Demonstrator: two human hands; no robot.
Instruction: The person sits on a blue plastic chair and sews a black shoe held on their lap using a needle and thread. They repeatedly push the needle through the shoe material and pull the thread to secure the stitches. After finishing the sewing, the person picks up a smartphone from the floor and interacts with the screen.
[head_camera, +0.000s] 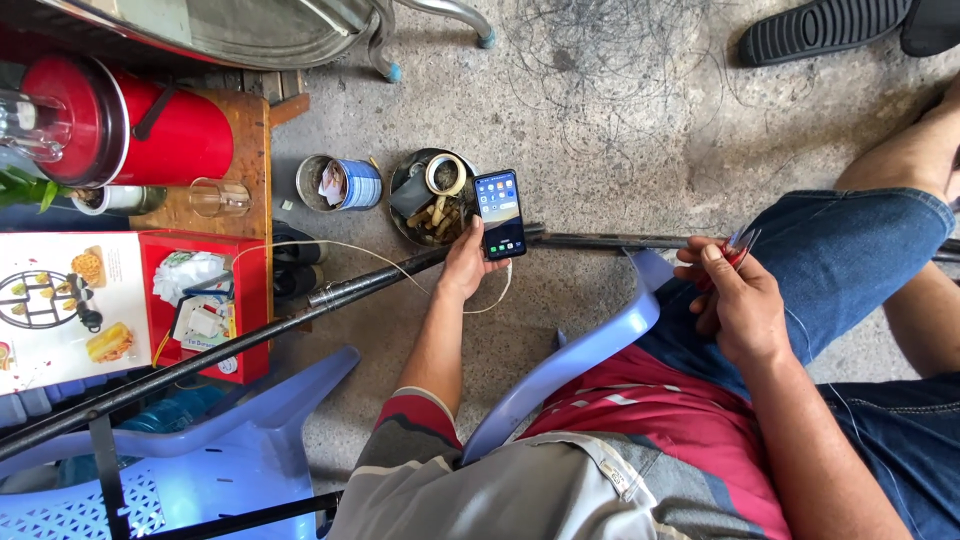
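My left hand (466, 262) grips the smartphone (499, 214), screen up. My right hand (732, 300) pinches small red pliers (738, 248). Hold the phone steady, clear of the black rod (300, 312).

Smartphone (499, 214): a slim dark-framed handset with its screen lit, showing rows of small coloured icons; held upright and tilted slightly, screen facing the camera, above the concrete floor and just beside a round tin of scraps. Small tool (738, 248): a thin red-and-clear object, its kind not discernible, pinched over the denim-clad knee, tip pointing up and right.
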